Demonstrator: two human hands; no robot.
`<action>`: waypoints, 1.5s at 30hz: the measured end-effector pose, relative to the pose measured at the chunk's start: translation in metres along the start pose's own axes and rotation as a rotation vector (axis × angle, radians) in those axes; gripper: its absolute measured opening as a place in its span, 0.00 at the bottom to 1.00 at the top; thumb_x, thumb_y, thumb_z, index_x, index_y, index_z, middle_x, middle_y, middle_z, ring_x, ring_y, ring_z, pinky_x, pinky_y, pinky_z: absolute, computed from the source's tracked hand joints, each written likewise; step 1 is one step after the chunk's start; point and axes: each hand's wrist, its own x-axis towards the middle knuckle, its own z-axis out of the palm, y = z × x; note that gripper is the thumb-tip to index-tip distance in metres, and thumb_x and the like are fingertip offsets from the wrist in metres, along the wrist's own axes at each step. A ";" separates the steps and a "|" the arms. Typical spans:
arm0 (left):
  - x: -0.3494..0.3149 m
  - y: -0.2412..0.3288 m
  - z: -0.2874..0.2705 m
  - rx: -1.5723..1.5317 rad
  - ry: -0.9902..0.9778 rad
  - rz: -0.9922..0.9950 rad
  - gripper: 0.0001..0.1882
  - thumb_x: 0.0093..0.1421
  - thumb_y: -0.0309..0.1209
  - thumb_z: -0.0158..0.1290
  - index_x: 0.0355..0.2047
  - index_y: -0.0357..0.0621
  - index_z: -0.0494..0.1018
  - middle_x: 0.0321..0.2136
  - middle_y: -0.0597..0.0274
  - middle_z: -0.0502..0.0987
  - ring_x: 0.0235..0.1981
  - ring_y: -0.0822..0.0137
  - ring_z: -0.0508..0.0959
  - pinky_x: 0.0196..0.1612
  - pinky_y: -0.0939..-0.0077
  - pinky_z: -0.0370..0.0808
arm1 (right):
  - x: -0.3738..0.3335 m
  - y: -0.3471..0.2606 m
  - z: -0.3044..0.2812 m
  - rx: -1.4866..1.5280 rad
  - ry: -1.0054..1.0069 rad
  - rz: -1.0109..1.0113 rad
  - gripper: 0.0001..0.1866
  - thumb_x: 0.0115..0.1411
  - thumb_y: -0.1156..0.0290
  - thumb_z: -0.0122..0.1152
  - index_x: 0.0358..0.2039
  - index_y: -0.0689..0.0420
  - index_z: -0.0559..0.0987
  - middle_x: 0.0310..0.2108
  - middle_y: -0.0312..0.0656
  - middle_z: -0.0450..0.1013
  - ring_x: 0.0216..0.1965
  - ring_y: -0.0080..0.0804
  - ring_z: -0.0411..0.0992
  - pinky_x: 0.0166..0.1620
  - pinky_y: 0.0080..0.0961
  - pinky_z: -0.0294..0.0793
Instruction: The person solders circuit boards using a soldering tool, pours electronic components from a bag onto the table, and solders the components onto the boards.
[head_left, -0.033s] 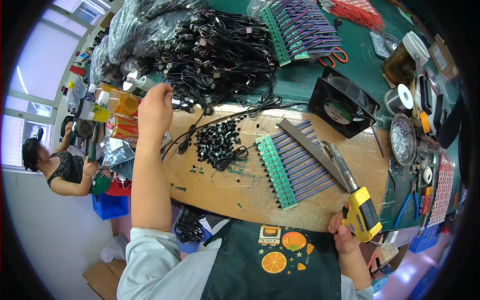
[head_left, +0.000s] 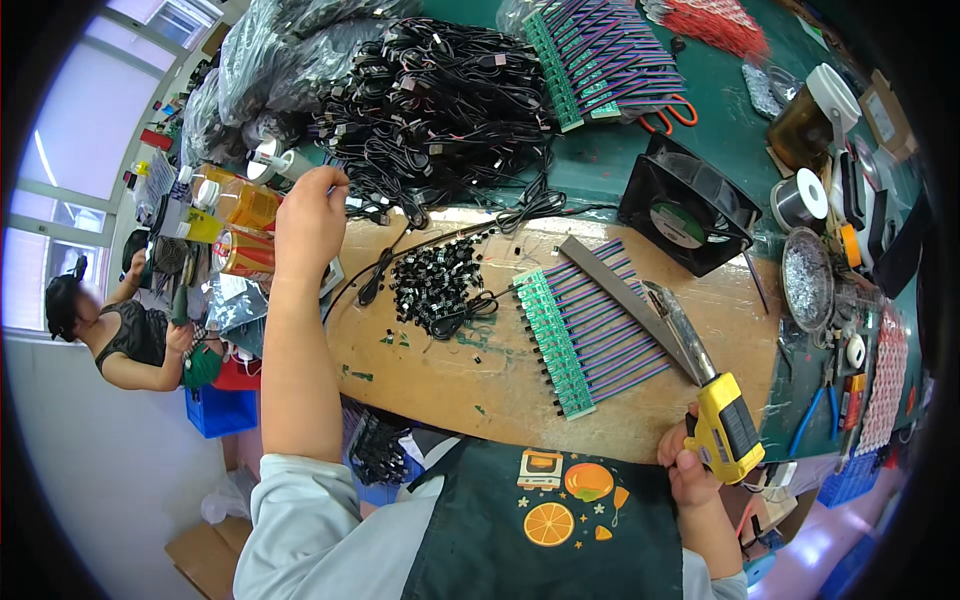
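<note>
My right hand point(head_left: 690, 472) is closed around a yellow and black soldering gun point(head_left: 728, 425). Its metal front end point(head_left: 680, 325) points up and left beside a flat grey bar point(head_left: 625, 300). That bar lies across the coloured wires of a row of green circuit boards point(head_left: 560, 345). My left hand point(head_left: 310, 222) is raised at the left, next to a big heap of black cables point(head_left: 440, 110). Its fingers are curled together, and whatever they hold is hidden. Between my hands lies a pile of small black connectors point(head_left: 430, 280) on the wooden board point(head_left: 480, 395).
A black fan point(head_left: 688, 205) stands at the right, near a solder spool point(head_left: 798, 200) and a lidded jar point(head_left: 812, 120). Bottles point(head_left: 240, 200) crowd the left edge. More wired boards point(head_left: 600, 65) lie at the back. Another person point(head_left: 130, 330) sits at the far left.
</note>
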 end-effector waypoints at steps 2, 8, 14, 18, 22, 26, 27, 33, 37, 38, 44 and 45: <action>-0.003 -0.006 0.002 0.019 -0.061 -0.032 0.10 0.54 0.27 0.56 0.37 0.41 0.75 0.38 0.51 0.77 0.39 0.49 0.77 0.44 0.61 0.74 | 0.000 0.000 -0.002 -0.014 -0.012 0.002 0.37 0.54 0.60 0.68 0.58 0.62 0.63 0.20 0.33 0.60 0.21 0.23 0.60 0.25 0.20 0.62; -0.009 -0.011 0.015 0.189 -0.334 -0.099 0.13 0.51 0.25 0.52 0.38 0.45 0.76 0.42 0.54 0.75 0.43 0.48 0.76 0.47 0.58 0.74 | 0.002 0.000 0.001 -0.016 0.002 -0.030 0.36 0.54 0.60 0.68 0.58 0.63 0.63 0.19 0.33 0.59 0.21 0.23 0.60 0.24 0.21 0.61; -0.019 0.004 -0.013 -0.290 -0.031 -0.264 0.12 0.53 0.21 0.48 0.38 0.39 0.74 0.32 0.55 0.78 0.35 0.61 0.79 0.44 0.68 0.74 | 0.001 -0.002 0.001 -0.008 -0.014 0.016 0.35 0.54 0.61 0.68 0.58 0.62 0.63 0.20 0.33 0.60 0.21 0.23 0.59 0.26 0.21 0.61; -0.036 0.023 -0.046 -1.428 -0.066 -0.168 0.15 0.53 0.16 0.47 0.42 0.34 0.70 0.37 0.55 0.76 0.42 0.62 0.77 0.50 0.69 0.72 | 0.001 0.001 -0.004 -0.034 -0.027 0.024 0.36 0.54 0.62 0.68 0.58 0.61 0.63 0.20 0.33 0.60 0.21 0.23 0.59 0.26 0.21 0.61; -0.077 0.063 -0.043 -1.373 -0.215 -0.223 0.19 0.50 0.14 0.50 0.44 0.36 0.67 0.38 0.54 0.72 0.34 0.61 0.78 0.41 0.67 0.76 | 0.000 0.001 -0.009 -0.035 -0.074 -0.032 0.16 0.57 0.70 0.64 0.44 0.59 0.72 0.22 0.32 0.64 0.22 0.23 0.63 0.26 0.21 0.63; -0.118 0.125 -0.024 -1.390 -0.439 -0.218 0.16 0.55 0.17 0.56 0.44 0.38 0.71 0.32 0.63 0.75 0.34 0.69 0.76 0.38 0.79 0.74 | -0.001 0.004 -0.010 -0.430 -0.077 -0.059 0.06 0.52 0.74 0.66 0.27 0.57 0.75 0.20 0.36 0.67 0.21 0.31 0.66 0.25 0.26 0.64; -0.123 0.132 -0.021 -1.262 -0.459 -0.117 0.13 0.55 0.18 0.56 0.42 0.38 0.73 0.31 0.63 0.76 0.33 0.69 0.76 0.38 0.78 0.73 | 0.002 0.005 -0.009 -0.546 -0.098 -0.101 0.06 0.49 0.77 0.66 0.26 0.56 0.76 0.20 0.38 0.68 0.22 0.35 0.68 0.26 0.29 0.65; -0.140 0.160 -0.012 -0.832 -0.498 0.222 0.07 0.55 0.25 0.60 0.35 0.39 0.78 0.31 0.57 0.79 0.32 0.60 0.79 0.36 0.71 0.75 | 0.024 -0.003 0.017 -0.562 -0.235 -0.025 0.21 0.52 0.72 0.69 0.47 0.59 0.75 0.34 0.42 0.76 0.32 0.33 0.76 0.37 0.28 0.75; -0.151 0.172 -0.005 -0.793 -0.548 0.249 0.09 0.55 0.27 0.59 0.38 0.42 0.78 0.31 0.57 0.78 0.33 0.58 0.79 0.36 0.68 0.77 | 0.041 -0.022 0.041 -0.688 -0.338 -0.145 0.35 0.50 0.69 0.73 0.57 0.62 0.68 0.43 0.46 0.76 0.41 0.38 0.78 0.43 0.28 0.76; -0.152 0.174 -0.005 -0.760 -0.569 0.285 0.10 0.55 0.27 0.59 0.38 0.43 0.78 0.31 0.57 0.78 0.33 0.58 0.79 0.35 0.68 0.77 | 0.045 -0.020 0.044 -0.690 -0.339 -0.142 0.35 0.50 0.69 0.73 0.57 0.62 0.68 0.43 0.46 0.76 0.41 0.38 0.78 0.43 0.28 0.76; -0.151 0.181 0.000 -0.759 -0.544 0.361 0.10 0.55 0.26 0.58 0.39 0.41 0.77 0.31 0.56 0.76 0.32 0.55 0.79 0.33 0.65 0.77 | 0.049 -0.015 0.051 -0.579 -0.418 -0.251 0.39 0.46 0.70 0.76 0.57 0.62 0.67 0.47 0.47 0.75 0.45 0.41 0.77 0.46 0.29 0.75; -0.151 0.181 0.001 -0.765 -0.533 0.386 0.10 0.55 0.26 0.58 0.38 0.40 0.77 0.31 0.55 0.76 0.31 0.54 0.79 0.33 0.64 0.76 | 0.048 -0.012 0.051 -0.580 -0.415 -0.250 0.39 0.46 0.70 0.76 0.57 0.62 0.67 0.47 0.47 0.75 0.45 0.41 0.77 0.46 0.29 0.75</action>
